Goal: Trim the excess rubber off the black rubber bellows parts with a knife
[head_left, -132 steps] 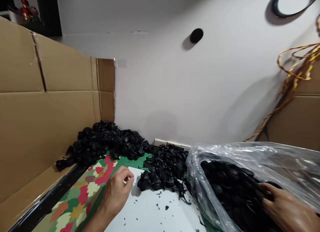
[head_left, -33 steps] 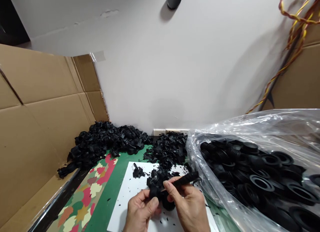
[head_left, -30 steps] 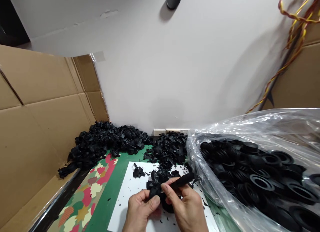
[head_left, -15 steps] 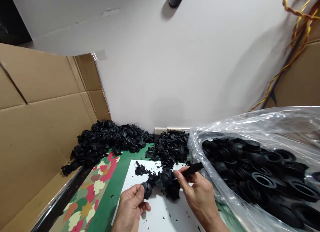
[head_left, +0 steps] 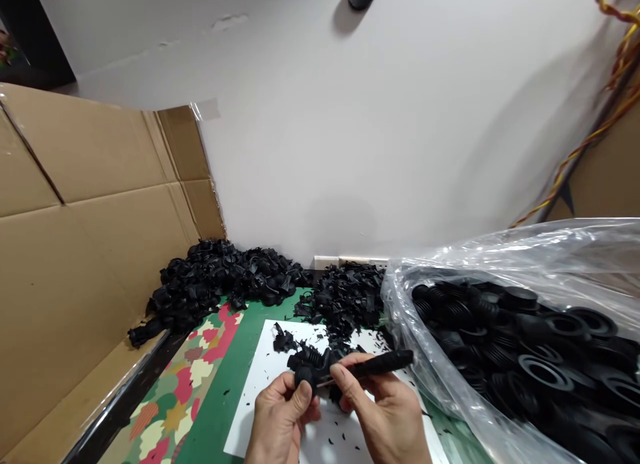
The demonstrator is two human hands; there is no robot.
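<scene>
My left hand (head_left: 280,414) is closed, pinching a ribbed black rubber boot (head_left: 303,372) between thumb and fingers. Closed around a black-handled knife (head_left: 386,363), my right hand (head_left: 390,411) tilts its thin metal blade toward the boot's right side. Whether the blade touches the rubber cannot be made out. Both hands are above a white board (head_left: 243,421) dotted with small black scraps. More black rubber parts lie just behind the boot, partly hidden by my fingers.
A clear plastic bag (head_left: 425,377) full of black rubber rings and boots stands at right. Behind the board is a heap of black trimmings (head_left: 345,294); left of it is a pile of rubber pieces (head_left: 225,274). Cardboard (head_left: 110,237) walls the left side.
My right hand has moved left and closer to my left hand, bringing the blade to the boot. My left hand has turned the boot, and its ribbed side now shows.
</scene>
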